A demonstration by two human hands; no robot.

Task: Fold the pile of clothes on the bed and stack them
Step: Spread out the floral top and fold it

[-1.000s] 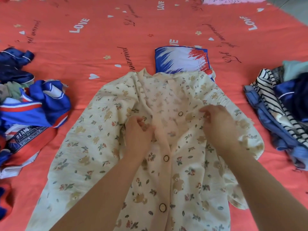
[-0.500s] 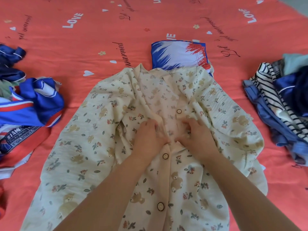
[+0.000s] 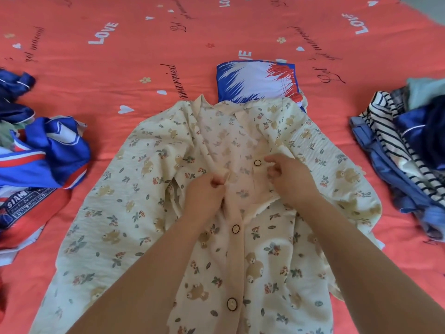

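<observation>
1. The cream shirt (image 3: 134, 213) lies front-up in the middle of the bed, collar away from the person and hem towards them, running off the lower edge of the view.
2. Its crinkled cloth is printed with small tan bears, red flowers and grey-green leaves. A plain cream placket runs down the centre.
3. Three round cream buttons with dark rims show: the top button (image 3: 257, 162) on the right front panel, the middle button (image 3: 235, 229) and the lower button (image 3: 232, 304) on the placket. Below the middle button the fronts lie closed. Above it they gape, showing the paler inside of the back.
4. The sleeves spread out to both sides, rumpled and not flat.
5. The left hand (image 3: 204, 196) has its fingers curled tight, pinching the left front edge just above the middle button.
6. The right hand (image 3: 293, 182) holds the right front panel beside the top button, fingers curled, with the forefinger tip near that button.
7. A folded garment (image 3: 255, 80), white with blue streaks and a red patch, lies flat just beyond the collar, its near edge tucked under the shirt.
8. The left pile (image 3: 43, 153) is a loose heap of blue, red and white clothes, near the left sleeve.
9. The right pile (image 3: 404, 145) holds a black-and-white striped piece, blue cloth and something pale teal.
10. The bed sheet (image 3: 120, 68) is coral, printed with white "LOVE", hearts and dark script.
</observation>
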